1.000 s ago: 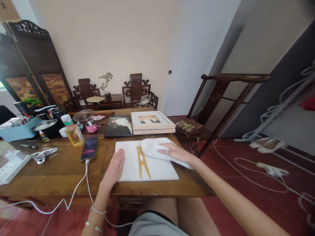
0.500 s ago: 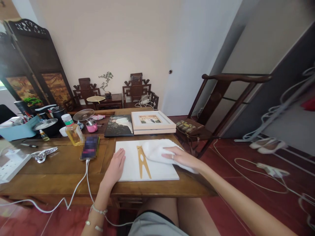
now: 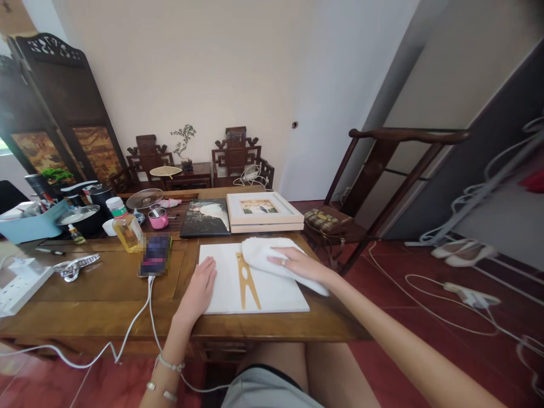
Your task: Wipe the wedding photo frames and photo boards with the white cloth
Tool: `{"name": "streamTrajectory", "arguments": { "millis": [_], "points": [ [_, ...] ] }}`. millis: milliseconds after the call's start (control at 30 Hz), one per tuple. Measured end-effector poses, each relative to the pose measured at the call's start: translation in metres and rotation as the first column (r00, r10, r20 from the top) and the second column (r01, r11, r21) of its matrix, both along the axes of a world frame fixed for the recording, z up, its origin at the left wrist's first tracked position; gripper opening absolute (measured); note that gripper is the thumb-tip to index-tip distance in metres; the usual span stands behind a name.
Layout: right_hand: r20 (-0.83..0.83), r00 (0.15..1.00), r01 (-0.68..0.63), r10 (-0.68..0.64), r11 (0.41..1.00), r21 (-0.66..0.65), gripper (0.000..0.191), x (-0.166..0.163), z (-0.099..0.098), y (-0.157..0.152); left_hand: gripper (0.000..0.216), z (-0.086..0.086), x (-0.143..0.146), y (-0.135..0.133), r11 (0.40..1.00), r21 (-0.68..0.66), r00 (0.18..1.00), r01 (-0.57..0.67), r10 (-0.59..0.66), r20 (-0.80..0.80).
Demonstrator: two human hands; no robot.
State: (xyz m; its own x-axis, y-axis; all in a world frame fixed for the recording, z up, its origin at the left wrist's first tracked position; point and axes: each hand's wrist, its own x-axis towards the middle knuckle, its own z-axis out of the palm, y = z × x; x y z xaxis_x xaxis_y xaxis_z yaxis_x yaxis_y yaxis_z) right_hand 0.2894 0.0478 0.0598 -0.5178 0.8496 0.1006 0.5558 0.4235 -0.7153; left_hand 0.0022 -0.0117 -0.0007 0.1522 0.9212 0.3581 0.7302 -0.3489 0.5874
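A white panel (image 3: 272, 292) lies face down on the wooden table (image 3: 106, 294), with a yellow wooden stand piece (image 3: 245, 281) across its middle. My left hand (image 3: 199, 286) rests flat on the panel's left edge, fingers stretched out. My right hand (image 3: 300, 264) presses down on a folded white cloth (image 3: 261, 252) at the panel's upper right, fingers flat on top of it.
Behind the panel lie a white framed photo (image 3: 263, 211) and a dark photo print (image 3: 204, 217). A phone (image 3: 155, 255) with a white cable sits left, beside an oil bottle (image 3: 126, 229), pink cup (image 3: 157, 218) and power strip (image 3: 17, 286). A dark wooden chair (image 3: 374, 187) stands to the right.
My right hand and the cloth slid down and right across the panel, then back up and left. My left hand has stayed in place.
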Motion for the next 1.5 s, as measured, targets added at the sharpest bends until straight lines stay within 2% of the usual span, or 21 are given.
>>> {"name": "streamTrajectory", "arguments": {
  "millis": [100,200,300,500,567,633,767,867,1000,1133,1233,1333,1433,1500],
  "points": [
    [-0.037,0.998,0.049,-0.046,0.996,0.076,0.045,-0.025,-0.004,0.023,0.04,0.001,0.0,0.0,1.0,0.007,1.0,-0.009,0.009,0.005],
    [-0.027,0.998,0.055,-0.052,0.993,0.102,0.036,-0.04,-0.007,0.021,0.04,0.002,0.001,-0.001,1.0,0.005,1.0,-0.007,0.007,0.001],
    [0.017,1.0,0.001,-0.004,0.993,0.122,0.029,-0.043,-0.009,-0.007,0.041,0.004,0.001,-0.002,1.0,-0.004,1.0,-0.005,0.005,-0.006],
    [0.195,0.976,-0.123,0.1,0.986,0.11,0.027,-0.022,0.001,-0.095,0.04,0.006,0.002,-0.002,1.0,-0.03,1.0,-0.005,0.004,-0.023],
    [0.221,0.964,-0.173,0.151,0.981,0.086,0.027,-0.015,0.006,-0.113,0.04,0.005,0.002,-0.002,1.0,-0.026,1.0,-0.003,0.002,-0.023],
    [0.225,0.959,-0.187,0.171,0.981,0.052,0.027,-0.011,0.007,-0.118,0.04,0.005,0.002,-0.002,1.0,-0.019,1.0,0.0,0.0,-0.018],
    [0.176,0.977,-0.122,0.122,0.992,-0.006,0.035,-0.011,-0.001,-0.094,0.04,0.006,0.002,-0.003,1.0,-0.023,1.0,0.002,-0.002,-0.021],
    [0.094,0.99,-0.113,0.107,0.992,0.058,0.036,-0.02,-0.006,-0.059,0.04,0.006,0.002,-0.003,1.0,-0.02,1.0,0.004,-0.004,-0.024],
    [0.029,0.993,-0.12,0.117,0.983,0.141,0.035,-0.039,-0.003,-0.015,0.04,0.004,0.001,-0.002,1.0,-0.007,1.0,0.011,-0.011,-0.019],
    [-0.011,1.0,-0.017,0.019,0.983,0.182,0.035,-0.055,-0.004,0.0,0.04,0.004,0.001,-0.001,1.0,-0.011,1.0,0.005,-0.005,-0.017],
    [0.007,1.0,-0.015,0.014,0.977,0.214,0.031,-0.061,-0.011,-0.019,0.041,0.004,0.0,-0.002,1.0,-0.014,1.0,0.013,-0.013,-0.02],
    [0.087,0.994,-0.08,0.06,0.965,0.249,0.025,-0.057,-0.015,-0.057,0.04,0.004,0.001,-0.002,1.0,-0.006,1.0,0.01,-0.01,-0.009],
    [0.156,0.98,-0.16,0.125,0.957,0.241,0.023,-0.046,-0.007,-0.096,0.04,0.003,0.001,-0.002,1.0,0.0,1.0,0.005,-0.005,-0.008],
    [0.181,0.959,-0.254,0.218,0.945,0.205,0.022,-0.039,0.004,-0.112,0.039,0.003,0.001,-0.002,1.0,-0.001,1.0,0.01,-0.01,-0.016]
  ]
}}
